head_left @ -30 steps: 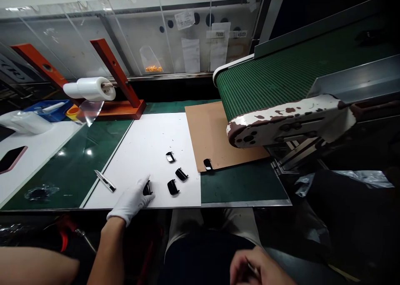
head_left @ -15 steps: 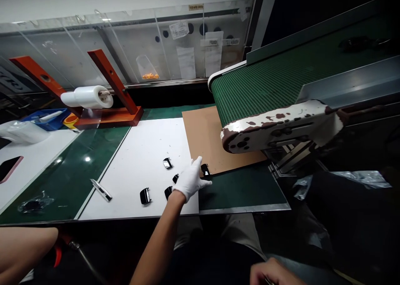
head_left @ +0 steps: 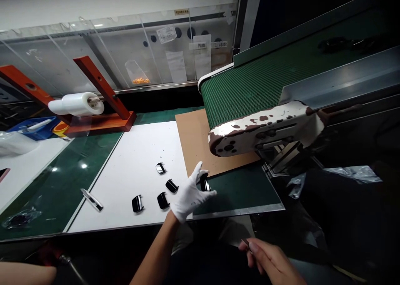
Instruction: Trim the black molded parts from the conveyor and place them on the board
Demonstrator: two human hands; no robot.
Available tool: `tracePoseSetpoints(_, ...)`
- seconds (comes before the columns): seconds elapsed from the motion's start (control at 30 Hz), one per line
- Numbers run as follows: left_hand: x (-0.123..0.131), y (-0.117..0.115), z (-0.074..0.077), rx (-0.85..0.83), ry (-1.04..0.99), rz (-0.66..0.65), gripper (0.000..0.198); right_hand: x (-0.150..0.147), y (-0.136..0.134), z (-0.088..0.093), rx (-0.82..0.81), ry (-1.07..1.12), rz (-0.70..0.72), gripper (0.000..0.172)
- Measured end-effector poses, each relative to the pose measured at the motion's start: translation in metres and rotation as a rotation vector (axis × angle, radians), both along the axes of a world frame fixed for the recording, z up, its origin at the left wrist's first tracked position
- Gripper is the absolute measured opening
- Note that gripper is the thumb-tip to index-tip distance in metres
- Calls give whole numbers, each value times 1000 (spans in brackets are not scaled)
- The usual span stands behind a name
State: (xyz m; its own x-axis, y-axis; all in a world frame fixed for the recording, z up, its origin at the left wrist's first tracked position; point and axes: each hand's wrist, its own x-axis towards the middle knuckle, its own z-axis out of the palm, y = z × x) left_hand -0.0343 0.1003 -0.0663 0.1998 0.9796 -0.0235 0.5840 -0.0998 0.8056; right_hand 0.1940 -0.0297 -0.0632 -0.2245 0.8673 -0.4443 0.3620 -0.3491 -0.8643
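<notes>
My left hand (head_left: 190,197), in a white glove, is shut on a glossy black clip-like part (head_left: 204,182) just off the near edge of a brown cardboard sheet (head_left: 195,141). Several similar black parts (head_left: 163,200) lie on a white sheet (head_left: 125,185) to the left of the glove. Near that sheet's left edge lies a slim metal tool (head_left: 91,199). My right hand (head_left: 268,258), bare, is low at the bottom right, pinching a thin metal sliver (head_left: 246,244) between finger and thumb, away from the bench.
A green-belted conveyor (head_left: 250,93) with a chipped white end frame overhangs the cardboard at right. A green mat (head_left: 240,189) covers the bench. A film roll (head_left: 76,103) sits on an orange stand at the back left. A co-worker's forearm (head_left: 25,274) shows at bottom left.
My gloved hand has moved right from the parts on the white sheet to the part at the cardboard, which now sits lower, off the edge. My right hand has risen into view.
</notes>
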Motion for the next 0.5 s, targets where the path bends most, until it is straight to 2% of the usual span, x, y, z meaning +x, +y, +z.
tracePoseSetpoints(0.13, 7, -47, 31, 80, -232, -45, 108, -1, 18, 6, 249, -45, 131, 40)
tracePoseSetpoints(0.2, 9, -63, 42, 97, -286, -63, 111, -6, 22, 19, 332, -31, 102, 36)
tracePoseSetpoints(0.3, 12, -75, 53, 110, -255, -77, 113, -14, 24, 41, 441, -15, 42, 34)
tracePoseSetpoints(0.5, 18, -88, 65, 153, -222, -121, 113, -25, 32, 69, 723, -171, 194, 63)
